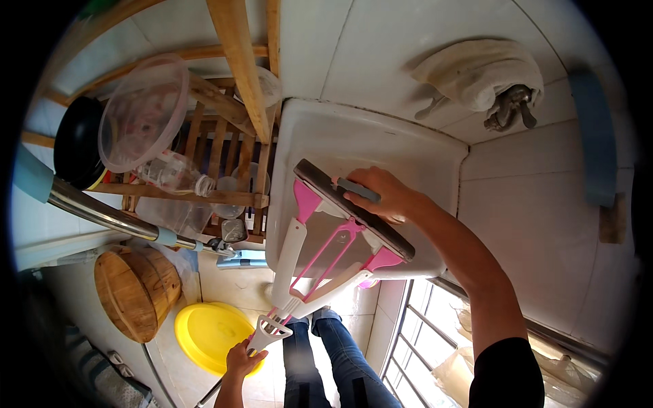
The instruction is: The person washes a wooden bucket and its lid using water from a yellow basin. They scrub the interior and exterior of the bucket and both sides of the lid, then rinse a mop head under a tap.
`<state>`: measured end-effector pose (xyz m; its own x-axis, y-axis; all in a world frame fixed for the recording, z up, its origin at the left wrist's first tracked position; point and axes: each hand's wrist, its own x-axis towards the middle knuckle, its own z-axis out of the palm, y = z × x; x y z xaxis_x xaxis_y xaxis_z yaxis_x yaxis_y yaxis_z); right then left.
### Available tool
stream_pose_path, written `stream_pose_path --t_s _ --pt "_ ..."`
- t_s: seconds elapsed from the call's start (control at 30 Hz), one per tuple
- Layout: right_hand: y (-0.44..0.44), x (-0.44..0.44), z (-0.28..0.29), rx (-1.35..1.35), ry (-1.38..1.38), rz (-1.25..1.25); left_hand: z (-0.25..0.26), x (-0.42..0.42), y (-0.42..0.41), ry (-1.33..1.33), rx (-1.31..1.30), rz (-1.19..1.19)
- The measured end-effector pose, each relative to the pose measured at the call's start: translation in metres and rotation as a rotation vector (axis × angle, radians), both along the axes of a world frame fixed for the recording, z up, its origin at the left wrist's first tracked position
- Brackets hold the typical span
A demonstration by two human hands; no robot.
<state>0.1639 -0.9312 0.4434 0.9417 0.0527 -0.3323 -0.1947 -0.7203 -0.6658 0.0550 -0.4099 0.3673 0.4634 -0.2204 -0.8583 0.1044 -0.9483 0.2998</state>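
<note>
A sponge mop (352, 209) with a dark sponge head and a pink-and-white squeeze frame is held over a white basin (433, 148). Its head lies tilted across the basin's front part. My left hand (242, 359) is closed around the mop's pole, just below the white pull lever (270, 331). My right hand (380, 191) grips a slim grey tool (359, 189) with a pinkish end, held along the sponge. Fingers hide part of that tool, and its exact kind cannot be made out. The mop head covers part of the basin's inside.
A wooden rack (224, 196) at left holds a clear plastic bowl (145, 117), a plastic bottle (176, 173) and black pans (79, 143). Below stand a wooden bucket (135, 293) and a yellow basin (209, 334). A cloth-wrapped tap (484, 76) juts from the wall. A barred window (418, 331) is at lower right.
</note>
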Motion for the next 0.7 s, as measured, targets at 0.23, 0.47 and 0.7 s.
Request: stream_pose_path --t_s 0.23,0.47,0.7 --pt "-0.007 -0.004 0.003 -0.029 0.037 0.037 -0.004 0.001 -0.003 -0.08 -0.158 0.098" --pt "-0.009 -0.025 0.011 -0.017 0.137 -0.014 0.005 0.006 -0.018 -0.103 -0.051 0.089" --pt "-0.02 -0.063 0.004 -0.019 0.127 -0.051 -0.011 -0.004 -0.012 -0.266 0.058 0.024"
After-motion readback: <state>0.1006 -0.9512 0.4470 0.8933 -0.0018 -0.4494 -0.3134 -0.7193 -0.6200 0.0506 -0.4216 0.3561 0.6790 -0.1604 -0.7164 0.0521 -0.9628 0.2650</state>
